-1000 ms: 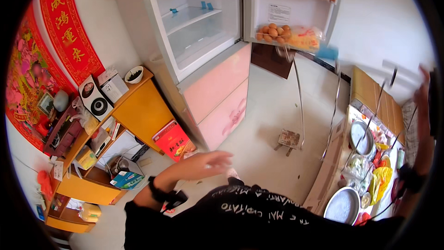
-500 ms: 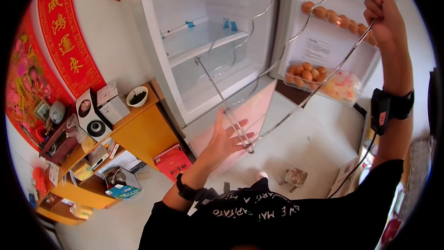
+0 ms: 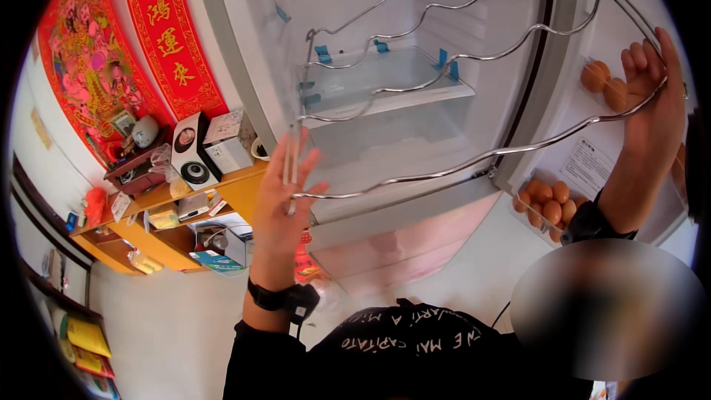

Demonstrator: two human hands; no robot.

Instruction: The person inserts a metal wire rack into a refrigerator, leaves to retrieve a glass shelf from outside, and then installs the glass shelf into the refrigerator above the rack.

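I hold a wavy chrome wire rack (image 3: 481,155) at the open doorway of the white fridge compartment (image 3: 463,126). My left hand (image 3: 285,192) is on its left end, fingers loosely around the side rods. My right hand (image 3: 652,96) grips its right end beside the open door. Inside, behind the rack's bars, is a glass shelf (image 3: 385,74) with blue tape on its fittings. The door (image 3: 541,170) carries brown eggs (image 3: 551,212) in a lower bin and more (image 3: 596,75) higher up.
At left stands a wooden cabinet (image 3: 244,192) with a white speaker (image 3: 190,150), boxes and small items, below red wall hangings (image 3: 167,41). The pink lower fridge front (image 3: 400,237) meets the pale floor (image 3: 163,326). Yellow packages (image 3: 85,335) lie at the lower left edge.
The rack has risen and moved up to the fridge opening in both hands. My left hand has moved up and left, my right hand slightly down and outward. The view has shifted closer.
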